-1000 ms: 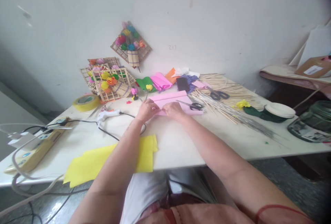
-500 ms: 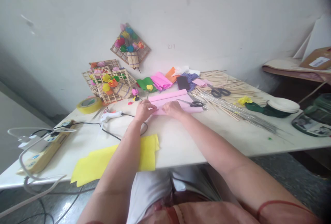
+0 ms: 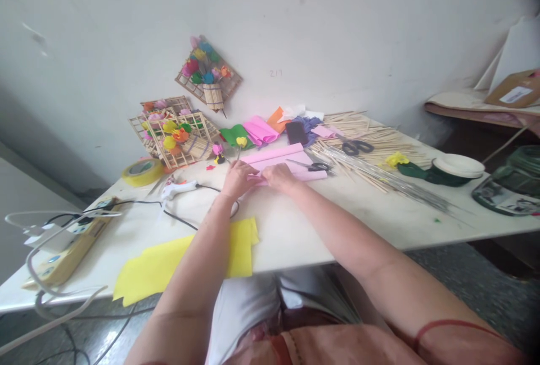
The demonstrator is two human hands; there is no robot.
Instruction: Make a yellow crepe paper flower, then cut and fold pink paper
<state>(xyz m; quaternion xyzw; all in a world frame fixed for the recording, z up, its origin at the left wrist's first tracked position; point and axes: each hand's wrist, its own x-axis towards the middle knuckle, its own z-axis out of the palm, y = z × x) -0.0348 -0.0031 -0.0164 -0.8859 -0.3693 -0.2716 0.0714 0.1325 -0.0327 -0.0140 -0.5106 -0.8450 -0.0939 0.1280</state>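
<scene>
A sheet of pink paper (image 3: 275,154) lies at the middle of the table, its far and near edges curled into rolls. My left hand (image 3: 239,178) is closed on the near edge at its left end. Close beside it, my right hand (image 3: 277,176) is curled into a loose fist, pinching the same edge. Black-handled scissors (image 3: 319,167) rest on the paper, right of my right hand. Just beyond my left hand stands a small yellow paper flower (image 3: 241,142). The fingertips are small and partly hidden.
A glue gun (image 3: 179,188) with a black cord lies at left, near a tape roll (image 3: 143,171) and power strip (image 3: 78,247). Yellow paper (image 3: 156,269) sits at the front edge. Wooden sticks (image 3: 367,134), more scissors (image 3: 356,147) and a glass jar (image 3: 510,185) are at right.
My hands have shifted slightly along the paper's near edge and drawn a little closer together. The whole view has moved slightly; the other things stay in place.
</scene>
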